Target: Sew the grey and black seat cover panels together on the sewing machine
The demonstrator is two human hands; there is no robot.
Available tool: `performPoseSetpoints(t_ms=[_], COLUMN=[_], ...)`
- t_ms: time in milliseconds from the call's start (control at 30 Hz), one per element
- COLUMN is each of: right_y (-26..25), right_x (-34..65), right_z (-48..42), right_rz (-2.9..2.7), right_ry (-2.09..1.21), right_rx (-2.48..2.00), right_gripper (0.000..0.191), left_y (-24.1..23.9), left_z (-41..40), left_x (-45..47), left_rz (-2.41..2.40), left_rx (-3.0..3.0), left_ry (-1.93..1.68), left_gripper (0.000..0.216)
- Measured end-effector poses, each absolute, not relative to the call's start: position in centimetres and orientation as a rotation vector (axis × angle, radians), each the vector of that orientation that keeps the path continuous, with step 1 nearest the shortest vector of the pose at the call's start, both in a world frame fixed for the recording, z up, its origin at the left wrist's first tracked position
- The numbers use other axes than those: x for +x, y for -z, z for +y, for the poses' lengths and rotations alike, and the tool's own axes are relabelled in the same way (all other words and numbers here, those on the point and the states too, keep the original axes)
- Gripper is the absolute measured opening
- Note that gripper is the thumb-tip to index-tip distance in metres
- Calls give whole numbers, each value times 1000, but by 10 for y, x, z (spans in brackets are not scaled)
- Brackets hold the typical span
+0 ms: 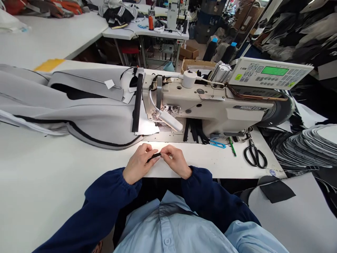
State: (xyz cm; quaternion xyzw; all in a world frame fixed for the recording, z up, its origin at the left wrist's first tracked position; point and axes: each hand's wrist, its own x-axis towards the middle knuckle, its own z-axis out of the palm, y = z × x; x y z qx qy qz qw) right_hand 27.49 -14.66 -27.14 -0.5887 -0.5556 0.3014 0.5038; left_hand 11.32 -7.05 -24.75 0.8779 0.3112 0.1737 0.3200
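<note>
Between both hands, just in front of the sewing machine point(200, 105), is a short black strip point(154, 157) that looks like tape or webbing. My left hand point(140, 162) pinches its left part between thumb and fingers. The fingertips of my right hand point(176, 160) close on its right end. Beyond my left hand lies a large grey fabric piece point(105, 119) with black edging. A black zipper-like band point(137, 103) lies across a white piece beside the needle area. Several black strips point(195, 130) rest under the machine arm.
To the right on the table lie black-handled scissors point(255, 156), a green pen-like tool point(232, 146) and blue-handled snips point(217, 143). A control panel point(271, 73) sits above the machine. Stacked cut pieces point(308, 146) stand at the far right. An angled lamp point(170, 120) hangs near the needle.
</note>
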Motion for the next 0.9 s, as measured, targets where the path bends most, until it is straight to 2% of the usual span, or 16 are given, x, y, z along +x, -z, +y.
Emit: performPoseSetpoints(t_ms=[267, 500, 667, 900], right_y=[270, 293, 307, 301], right_x=[269, 281, 270, 268], right_z=[-136, -82, -72, -79], right_rz=[-1460, -2029, -2222, -2248], right_ry=[-663, -118, 52, 115], right_rx=[-1332, -1633, -1698, -1699], right_gripper=[16, 15, 25, 33], left_y=[238, 216, 233, 261], left_z=[-62, -19, 24, 45], left_x=[104, 102, 136, 181], left_rz=[943, 1046, 1107, 1318], left_rx=[2105, 2096, 2324, 2563], left_ry=[-502, -592, -580, -257], left_gripper=[23, 25, 19, 16])
